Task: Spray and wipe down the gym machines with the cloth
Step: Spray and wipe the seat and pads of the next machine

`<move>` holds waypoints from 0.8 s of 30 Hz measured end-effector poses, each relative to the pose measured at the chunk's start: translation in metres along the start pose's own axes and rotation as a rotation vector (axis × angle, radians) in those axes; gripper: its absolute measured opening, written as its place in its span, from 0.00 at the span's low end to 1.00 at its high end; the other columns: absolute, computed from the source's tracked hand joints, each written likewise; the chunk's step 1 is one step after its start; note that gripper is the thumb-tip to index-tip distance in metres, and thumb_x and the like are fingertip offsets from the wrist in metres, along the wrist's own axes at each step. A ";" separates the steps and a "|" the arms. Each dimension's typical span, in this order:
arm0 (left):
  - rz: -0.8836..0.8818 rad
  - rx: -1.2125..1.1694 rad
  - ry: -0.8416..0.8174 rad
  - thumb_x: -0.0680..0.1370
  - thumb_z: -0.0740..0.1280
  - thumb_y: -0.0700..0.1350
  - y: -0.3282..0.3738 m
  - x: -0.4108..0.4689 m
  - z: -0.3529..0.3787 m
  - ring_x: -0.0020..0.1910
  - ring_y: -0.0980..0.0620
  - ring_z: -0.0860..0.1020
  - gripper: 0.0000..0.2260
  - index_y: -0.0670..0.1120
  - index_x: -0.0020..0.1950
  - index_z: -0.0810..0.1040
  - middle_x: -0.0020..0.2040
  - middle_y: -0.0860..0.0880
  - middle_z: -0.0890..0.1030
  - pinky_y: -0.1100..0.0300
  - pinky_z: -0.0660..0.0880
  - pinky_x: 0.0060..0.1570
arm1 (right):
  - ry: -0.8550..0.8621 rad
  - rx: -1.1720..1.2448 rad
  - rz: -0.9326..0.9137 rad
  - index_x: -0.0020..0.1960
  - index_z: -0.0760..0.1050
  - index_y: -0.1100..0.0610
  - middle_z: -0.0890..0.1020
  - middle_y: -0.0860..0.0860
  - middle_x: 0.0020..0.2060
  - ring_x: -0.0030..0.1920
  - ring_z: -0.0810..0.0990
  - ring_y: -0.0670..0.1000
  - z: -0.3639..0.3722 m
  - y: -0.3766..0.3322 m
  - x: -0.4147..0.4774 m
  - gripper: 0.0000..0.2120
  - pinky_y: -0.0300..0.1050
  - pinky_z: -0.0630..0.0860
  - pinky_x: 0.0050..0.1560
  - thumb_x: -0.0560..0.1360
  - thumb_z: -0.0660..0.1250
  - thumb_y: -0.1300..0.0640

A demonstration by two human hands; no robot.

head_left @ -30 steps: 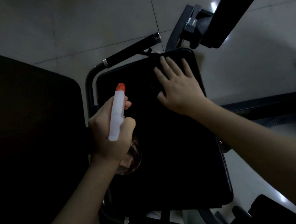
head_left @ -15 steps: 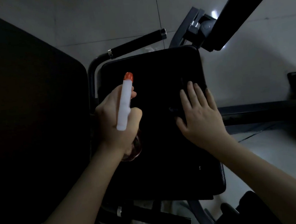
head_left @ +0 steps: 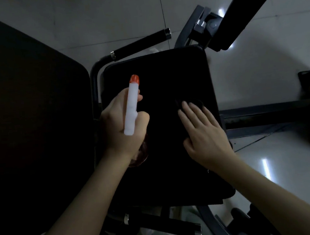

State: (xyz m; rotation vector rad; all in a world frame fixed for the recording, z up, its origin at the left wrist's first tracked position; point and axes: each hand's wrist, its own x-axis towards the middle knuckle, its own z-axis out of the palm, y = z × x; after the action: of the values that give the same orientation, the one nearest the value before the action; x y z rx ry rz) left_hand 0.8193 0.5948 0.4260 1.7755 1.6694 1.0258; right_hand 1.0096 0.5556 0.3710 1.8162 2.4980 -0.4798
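Note:
The black padded seat (head_left: pixel 158 76) of a gym machine fills the centre of the view. My right hand (head_left: pixel 204 132) lies flat on its right half, fingers straight, pressing a dark cloth (head_left: pixel 188 103) whose edge shows just past my fingertips. My left hand (head_left: pixel 120 127) grips a spray bottle (head_left: pixel 131 108) with a white head and an orange nozzle, held above the seat's left side and pointing away from me. The bottle's body is mostly hidden under my hand.
A large black back pad (head_left: pixel 31 116) stands at the left. A black handle bar (head_left: pixel 141 42) crosses behind the seat, another handle (head_left: pixel 158 225) lies below it. A dark frame arm (head_left: pixel 244 13) rises at the top right above pale floor tiles (head_left: pixel 88 17).
My right hand with the cloth has slid from the seat's far edge back toward me along the right side. The left hand has kept the bottle over the seat's left side.

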 end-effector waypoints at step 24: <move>0.060 0.093 -0.035 0.68 0.59 0.39 0.012 -0.014 0.000 0.37 0.53 0.76 0.15 0.38 0.50 0.77 0.43 0.44 0.80 0.73 0.71 0.39 | 0.030 -0.157 0.046 0.74 0.62 0.53 0.63 0.50 0.74 0.75 0.58 0.55 0.002 0.016 0.047 0.25 0.59 0.49 0.73 0.79 0.48 0.48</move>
State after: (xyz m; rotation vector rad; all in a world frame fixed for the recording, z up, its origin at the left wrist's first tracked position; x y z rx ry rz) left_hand 0.8270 0.5794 0.4323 1.9025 1.6768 0.9503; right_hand 1.0093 0.6029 0.3562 1.8292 2.4290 -0.2490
